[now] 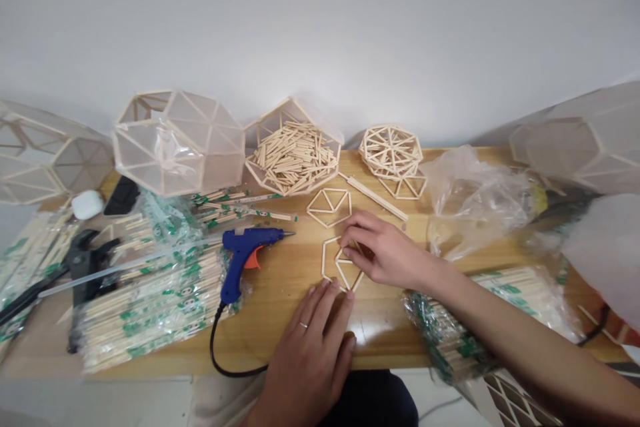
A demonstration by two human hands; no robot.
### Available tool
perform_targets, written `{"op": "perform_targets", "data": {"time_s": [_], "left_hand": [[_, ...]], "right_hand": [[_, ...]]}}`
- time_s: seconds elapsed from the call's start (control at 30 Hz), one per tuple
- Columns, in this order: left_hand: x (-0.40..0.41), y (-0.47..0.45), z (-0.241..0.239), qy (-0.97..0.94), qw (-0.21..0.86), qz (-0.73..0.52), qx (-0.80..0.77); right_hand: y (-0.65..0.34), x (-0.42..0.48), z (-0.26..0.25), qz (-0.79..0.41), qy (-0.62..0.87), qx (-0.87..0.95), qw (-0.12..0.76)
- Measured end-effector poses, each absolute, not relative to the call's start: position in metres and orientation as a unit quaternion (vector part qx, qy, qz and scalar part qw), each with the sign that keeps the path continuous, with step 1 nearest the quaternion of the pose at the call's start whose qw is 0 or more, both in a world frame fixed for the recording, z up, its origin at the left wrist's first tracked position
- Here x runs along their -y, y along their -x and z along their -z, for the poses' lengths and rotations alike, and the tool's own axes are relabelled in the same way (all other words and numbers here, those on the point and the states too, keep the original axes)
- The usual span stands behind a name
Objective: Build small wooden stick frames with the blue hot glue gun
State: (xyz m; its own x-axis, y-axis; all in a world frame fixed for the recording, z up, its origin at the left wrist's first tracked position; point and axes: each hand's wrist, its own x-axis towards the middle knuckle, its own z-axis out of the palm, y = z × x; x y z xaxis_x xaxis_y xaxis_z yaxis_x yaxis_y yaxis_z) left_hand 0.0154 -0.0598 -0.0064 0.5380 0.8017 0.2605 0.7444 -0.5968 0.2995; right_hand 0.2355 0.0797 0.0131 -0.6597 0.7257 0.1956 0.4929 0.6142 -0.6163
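Observation:
A flat frame of short wooden sticks lies on the table before me, its right side partly covered by my right hand. My right hand is closed in a pinch over it, with a short wooden stick at the fingertips. My left hand, a ring on one finger, lies flat with fingers stretched out, the tips touching the frame's near edge. Just beyond sits a second stick frame with inner spokes. A blue glue gun with an orange trigger lies left of the frames, nozzle pointing right.
Behind stand a faceted bowl full of cut sticks, stacked stick frames and a covered polyhedron. Bagged sticks and a black cutter lie left. Right are a clear plastic bag and another stick pack.

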Motion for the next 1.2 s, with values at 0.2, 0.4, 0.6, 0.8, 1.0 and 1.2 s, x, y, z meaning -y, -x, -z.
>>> {"op": "perform_targets", "data": {"time_s": [0.2,0.4,0.6,0.8,1.0,1.2], "left_hand": [[0.060,-0.016,0.006,-0.876,0.079,-0.180,-0.441],[0.060,-0.016,0.007,-0.876,0.075,-0.181,-0.441],[0.059,-0.016,0.007,-0.876,0.079,-0.182,-0.440],[0.062,-0.014,0.008,-0.871,0.096,-0.189,-0.443],[0.058,-0.001,0.000,-0.834,0.156,-0.227,-0.478],[0.034,0.010,0.009,-0.814,0.102,-0.245,-0.516]], "right_hand": [[-0.235,-0.081,-0.008,-0.281,0.333,0.869,0.236],[-0.236,-0.082,-0.009,-0.295,0.324,0.868,0.232],[-0.236,-0.082,-0.009,-0.297,0.324,0.868,0.233],[-0.236,-0.082,-0.009,-0.299,0.327,0.866,0.231],[-0.236,-0.081,-0.011,-0.294,0.328,0.868,0.227],[-0.235,-0.079,-0.015,-0.292,0.324,0.873,0.219]]}}
